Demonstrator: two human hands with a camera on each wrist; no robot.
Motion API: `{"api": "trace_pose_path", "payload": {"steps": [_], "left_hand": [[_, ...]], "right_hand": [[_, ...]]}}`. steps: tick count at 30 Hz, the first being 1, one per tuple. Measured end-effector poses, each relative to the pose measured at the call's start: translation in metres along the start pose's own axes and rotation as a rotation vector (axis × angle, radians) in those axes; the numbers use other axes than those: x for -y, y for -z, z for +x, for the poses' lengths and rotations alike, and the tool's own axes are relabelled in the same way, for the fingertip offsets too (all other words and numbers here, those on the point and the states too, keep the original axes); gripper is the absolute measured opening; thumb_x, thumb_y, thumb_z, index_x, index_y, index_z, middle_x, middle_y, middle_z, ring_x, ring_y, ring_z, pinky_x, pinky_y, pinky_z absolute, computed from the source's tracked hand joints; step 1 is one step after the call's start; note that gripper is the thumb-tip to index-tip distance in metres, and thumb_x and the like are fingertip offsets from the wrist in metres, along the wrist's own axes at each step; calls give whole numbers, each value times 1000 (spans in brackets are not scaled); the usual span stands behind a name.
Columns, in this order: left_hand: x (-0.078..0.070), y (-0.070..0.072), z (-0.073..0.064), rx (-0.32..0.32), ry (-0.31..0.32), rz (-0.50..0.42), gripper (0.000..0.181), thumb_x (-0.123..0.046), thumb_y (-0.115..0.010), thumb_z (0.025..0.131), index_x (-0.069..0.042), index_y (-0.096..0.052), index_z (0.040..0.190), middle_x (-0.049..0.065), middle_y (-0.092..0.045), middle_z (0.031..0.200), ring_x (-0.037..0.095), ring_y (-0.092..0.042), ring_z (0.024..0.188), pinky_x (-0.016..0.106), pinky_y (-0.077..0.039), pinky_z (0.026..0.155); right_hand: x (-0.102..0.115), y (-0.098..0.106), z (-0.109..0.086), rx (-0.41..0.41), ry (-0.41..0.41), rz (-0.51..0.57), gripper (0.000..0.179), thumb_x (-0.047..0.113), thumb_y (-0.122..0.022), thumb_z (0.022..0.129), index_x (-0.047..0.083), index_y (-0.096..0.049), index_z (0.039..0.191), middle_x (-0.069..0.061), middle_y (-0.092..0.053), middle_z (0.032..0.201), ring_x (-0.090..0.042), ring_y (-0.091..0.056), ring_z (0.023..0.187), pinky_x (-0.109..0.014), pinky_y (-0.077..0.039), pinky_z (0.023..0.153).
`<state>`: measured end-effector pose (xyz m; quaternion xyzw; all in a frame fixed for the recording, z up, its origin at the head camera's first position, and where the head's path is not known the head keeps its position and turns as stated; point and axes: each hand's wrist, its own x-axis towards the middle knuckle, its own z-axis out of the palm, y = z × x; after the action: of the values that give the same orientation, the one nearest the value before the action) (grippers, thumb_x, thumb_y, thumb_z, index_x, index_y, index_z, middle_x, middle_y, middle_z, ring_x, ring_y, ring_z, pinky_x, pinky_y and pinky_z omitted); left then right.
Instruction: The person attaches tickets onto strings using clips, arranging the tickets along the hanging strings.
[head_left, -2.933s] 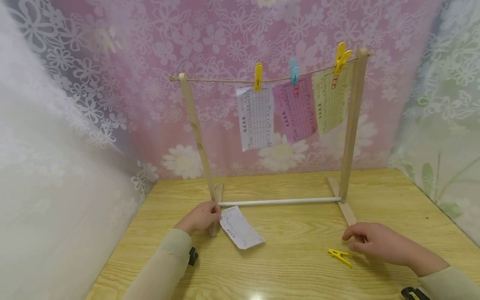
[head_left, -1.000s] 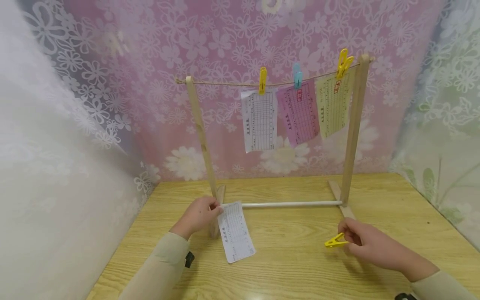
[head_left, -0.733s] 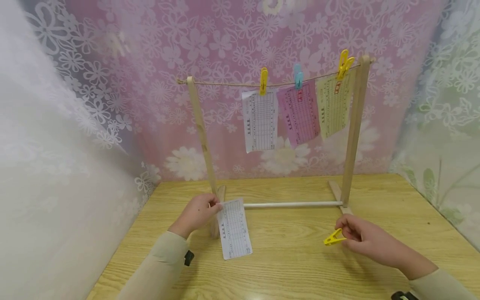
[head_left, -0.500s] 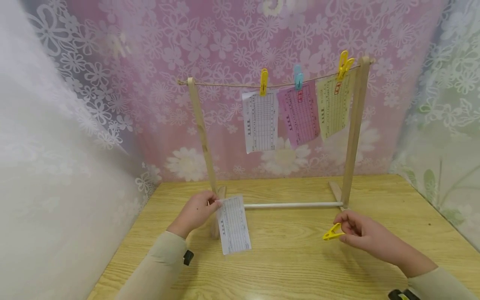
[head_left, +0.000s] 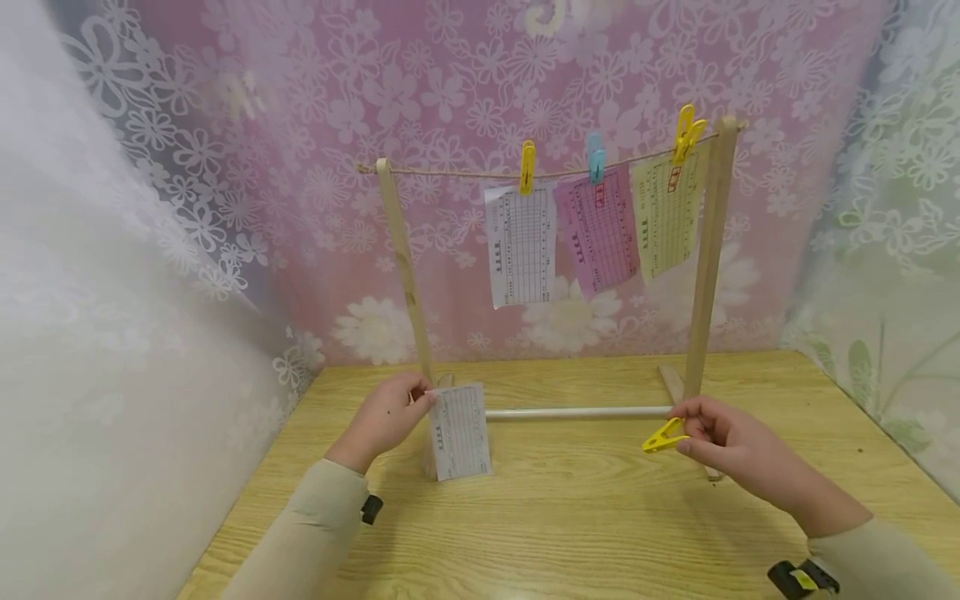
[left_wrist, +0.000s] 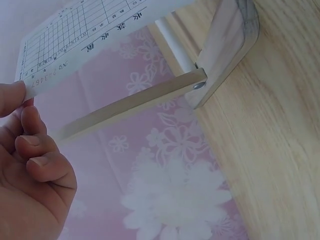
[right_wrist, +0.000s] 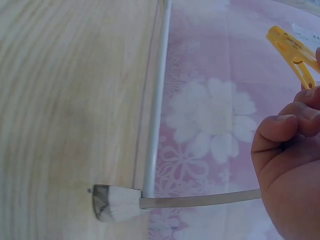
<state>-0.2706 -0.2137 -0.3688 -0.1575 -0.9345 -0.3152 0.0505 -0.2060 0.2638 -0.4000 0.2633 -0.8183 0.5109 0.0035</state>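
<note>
My left hand (head_left: 386,417) pinches a white printed receipt slip (head_left: 461,433) by its upper left corner, between thumb and finger. The slip hangs in front of the rack's left foot, and its grid and red number show in the left wrist view. On the other side, my right hand (head_left: 738,437) holds a yellow clothespin (head_left: 665,436) by its handle end, its tip pointing left. Above both hands runs a twine line (head_left: 457,173). Clipped to it are a white slip (head_left: 521,246), a pink slip (head_left: 600,229) and a yellow slip (head_left: 667,217).
Two wooden posts, left (head_left: 405,267) and right (head_left: 711,267), carry the twine. A white rod (head_left: 577,413) joins them low down, over the wood-grain table (head_left: 570,517). Yellow (head_left: 527,168) and blue clothespins (head_left: 596,158) grip the line. Floral curtains (head_left: 465,83) surround the table.
The right hand has picked up the yellow clothespin from the table and raised it. The left hand has lifted the white slip off the table, and it now hangs upright.
</note>
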Motion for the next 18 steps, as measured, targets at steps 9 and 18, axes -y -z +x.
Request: {"api": "trace_pose_path", "payload": {"steps": [9, 18], "left_hand": [[-3, 9, 2, 0, -38, 40, 12, -28, -61, 103, -20, -66, 95, -4, -59, 87, 19, -47, 66, 36, -40, 59], [-12, 23, 5, -43, -84, 55, 13, -27, -63, 103, -18, -67, 95, -3, -59, 88, 19, -50, 68, 37, -43, 60]], "right_hand": [[11, 4, 10, -12, 25, -106, 25, 10, -63, 101, 1, -56, 124, 0, -47, 71, -17, -34, 50, -32, -37, 45], [35, 10, 25, -42, -5, -280, 25, 22, -69, 99, 15, -62, 121, 1, -46, 74, -13, -35, 53, -30, -35, 46]]}}
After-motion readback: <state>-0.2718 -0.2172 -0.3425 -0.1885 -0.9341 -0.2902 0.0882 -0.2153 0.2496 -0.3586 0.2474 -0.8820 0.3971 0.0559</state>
